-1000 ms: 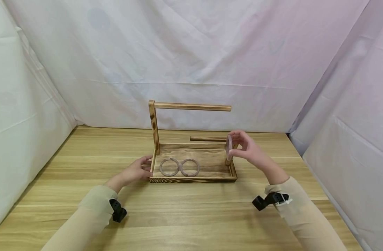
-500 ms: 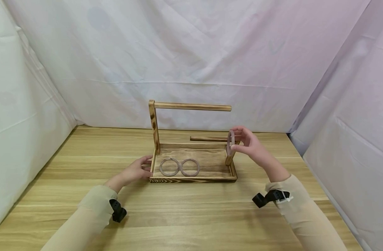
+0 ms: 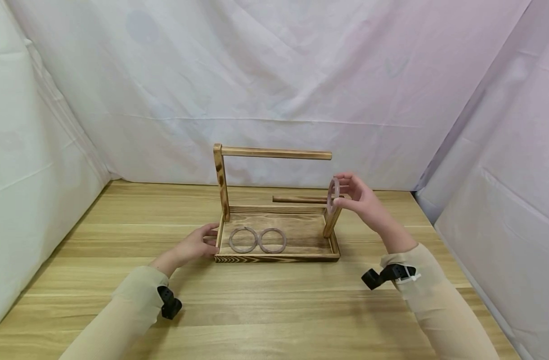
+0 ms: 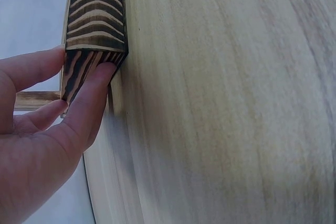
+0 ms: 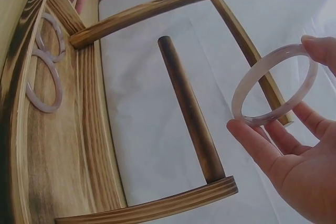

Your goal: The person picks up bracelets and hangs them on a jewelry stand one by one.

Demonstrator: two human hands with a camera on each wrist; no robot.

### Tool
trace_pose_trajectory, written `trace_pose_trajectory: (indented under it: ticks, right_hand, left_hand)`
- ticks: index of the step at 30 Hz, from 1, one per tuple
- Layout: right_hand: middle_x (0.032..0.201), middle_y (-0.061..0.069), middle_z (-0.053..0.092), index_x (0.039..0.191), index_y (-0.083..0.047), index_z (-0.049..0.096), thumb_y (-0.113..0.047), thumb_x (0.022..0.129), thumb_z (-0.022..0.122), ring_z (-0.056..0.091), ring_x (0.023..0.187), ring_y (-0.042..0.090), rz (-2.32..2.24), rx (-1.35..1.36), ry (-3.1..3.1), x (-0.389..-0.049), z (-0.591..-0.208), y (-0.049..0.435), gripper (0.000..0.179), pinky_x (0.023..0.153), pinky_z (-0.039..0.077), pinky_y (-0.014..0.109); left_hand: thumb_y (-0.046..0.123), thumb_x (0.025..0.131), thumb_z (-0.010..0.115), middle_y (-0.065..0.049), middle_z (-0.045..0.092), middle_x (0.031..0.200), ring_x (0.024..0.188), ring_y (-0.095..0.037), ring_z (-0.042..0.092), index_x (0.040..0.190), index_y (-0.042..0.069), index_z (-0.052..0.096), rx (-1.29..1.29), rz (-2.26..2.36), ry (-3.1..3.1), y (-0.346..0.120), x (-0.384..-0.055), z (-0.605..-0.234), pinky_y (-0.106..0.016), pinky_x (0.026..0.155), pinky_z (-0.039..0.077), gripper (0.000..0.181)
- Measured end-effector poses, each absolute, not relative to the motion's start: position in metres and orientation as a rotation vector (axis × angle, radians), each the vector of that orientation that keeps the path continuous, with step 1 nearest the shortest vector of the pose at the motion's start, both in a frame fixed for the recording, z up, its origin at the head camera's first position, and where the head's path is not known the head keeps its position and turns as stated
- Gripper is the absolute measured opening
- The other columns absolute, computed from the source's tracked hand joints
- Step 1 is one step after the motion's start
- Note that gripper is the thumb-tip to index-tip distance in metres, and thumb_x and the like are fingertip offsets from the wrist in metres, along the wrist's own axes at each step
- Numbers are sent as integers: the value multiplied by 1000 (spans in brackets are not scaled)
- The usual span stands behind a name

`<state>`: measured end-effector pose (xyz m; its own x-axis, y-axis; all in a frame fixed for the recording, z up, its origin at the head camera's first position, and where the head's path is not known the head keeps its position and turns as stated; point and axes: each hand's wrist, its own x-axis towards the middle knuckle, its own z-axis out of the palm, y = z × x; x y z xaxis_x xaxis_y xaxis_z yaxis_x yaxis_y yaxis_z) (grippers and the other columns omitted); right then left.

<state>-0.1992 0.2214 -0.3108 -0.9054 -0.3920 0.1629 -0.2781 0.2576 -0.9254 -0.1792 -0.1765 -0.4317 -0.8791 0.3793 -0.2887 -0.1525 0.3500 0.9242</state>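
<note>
My right hand (image 3: pixel 362 200) pinches a pale lilac bangle (image 5: pixel 253 78) by its rim, thumb on one side and fingers on the other. The bangle is held upright, edge-on in the head view, beside the top of the short right post (image 3: pixel 331 224) of a wooden bangle stand. Two more bangles, a left one (image 3: pixel 243 251) and a right one (image 3: pixel 273 251), lie flat side by side in the stand's tray (image 3: pixel 274 258). At the tray's left end my left hand (image 3: pixel 191 247) rests with spread fingers against the wall, as the left wrist view shows.
A tall left post (image 3: pixel 221 185) carries the upper bar (image 3: pixel 276 153), whose right end is free. The lower bar (image 3: pixel 297 199) runs left from the short post to a free end. White cloth (image 3: pixel 274 75) hangs behind the wooden table (image 3: pixel 274 310).
My right hand has lifted the bangle up and slightly right, to the top of the short post. The left hand, the stand and the two bangles in the tray stay put.
</note>
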Motion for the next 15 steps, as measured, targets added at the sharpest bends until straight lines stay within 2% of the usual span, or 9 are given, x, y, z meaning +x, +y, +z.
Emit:
trace_pose_trajectory:
  ticks: [6, 15]
  right_hand:
    - [120, 11, 46, 131, -2, 34, -3, 89, 56, 52, 105, 11, -1732, -599, 2421, -205, -306, 223, 48, 81, 50, 21]
    - [117, 9, 46, 127, -7, 37, -6, 91, 54, 54, 101, 11, -1760, -643, 2414, -213, -302, 226, 40, 80, 51, 21]
  left_hand:
    - [-6, 85, 55, -36, 28, 141, 125, -48, 41, 146, -7, 12, 197, 1564, 2143, -177, -178, -431, -36, 82, 55, 75]
    - [-5, 86, 55, -36, 27, 141, 123, -48, 42, 146, -7, 11, 209, 1549, 2154, -177, -178, -431, -36, 81, 55, 75]
